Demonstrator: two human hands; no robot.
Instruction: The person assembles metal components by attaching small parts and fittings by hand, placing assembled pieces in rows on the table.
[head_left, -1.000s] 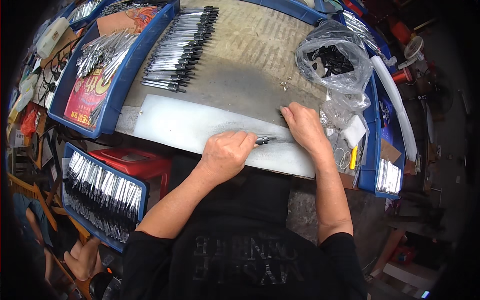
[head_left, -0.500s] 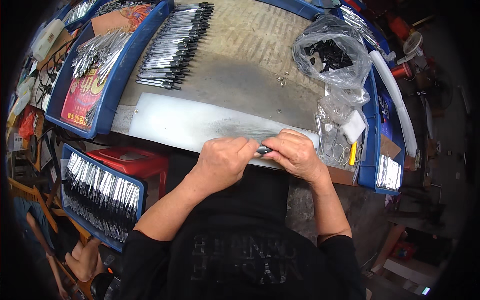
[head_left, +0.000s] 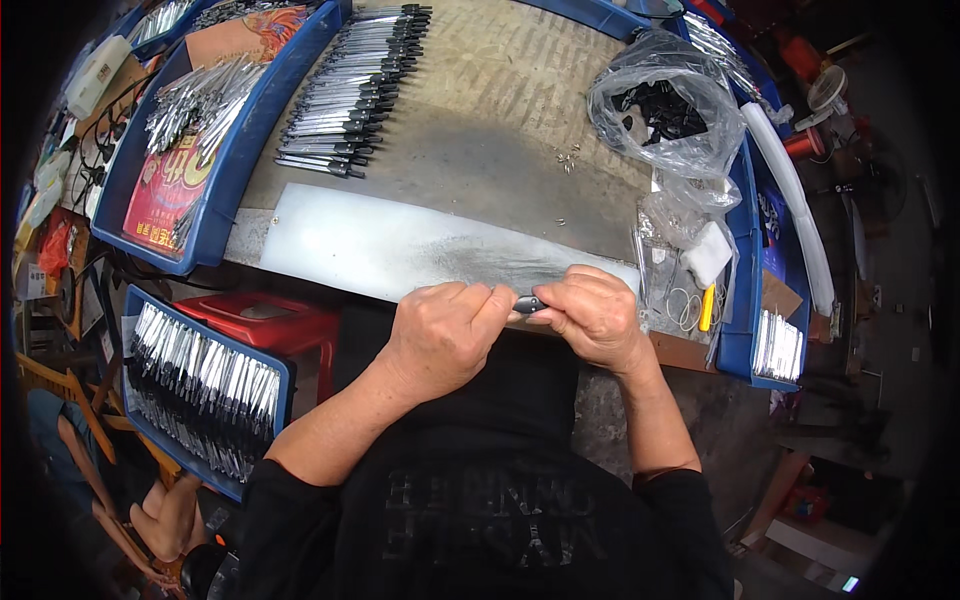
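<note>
A pen (head_left: 527, 304) is held between my two hands above the near edge of the white board (head_left: 350, 240); only its dark, rounded middle shows between the fingers. My left hand (head_left: 445, 335) closes round one side of it, knuckles up. On the other side my right hand (head_left: 598, 318) pinches it between thumb and fingers. Both ends of the pen are hidden in the hands. Grey smudges mark the board just beyond them. Farther off, a long row of pens (head_left: 352, 95) with black ends lies on the table.
Blue trays of pens stand at the left (head_left: 225, 150), lower left (head_left: 280, 400) and right (head_left: 738, 345). A clear bag (head_left: 605, 95) holds black parts (head_left: 665, 110). Tiny metal bits (head_left: 568, 160), a white block (head_left: 708, 255) and a yellow tool (head_left: 707, 308) lie about. A red stool (head_left: 260, 315) stands below.
Both hands stay closed on the pen. My left hand has shifted slightly and turned a little; my right hand has tilted slightly and lies a touch farther right. The rest looks the same.
</note>
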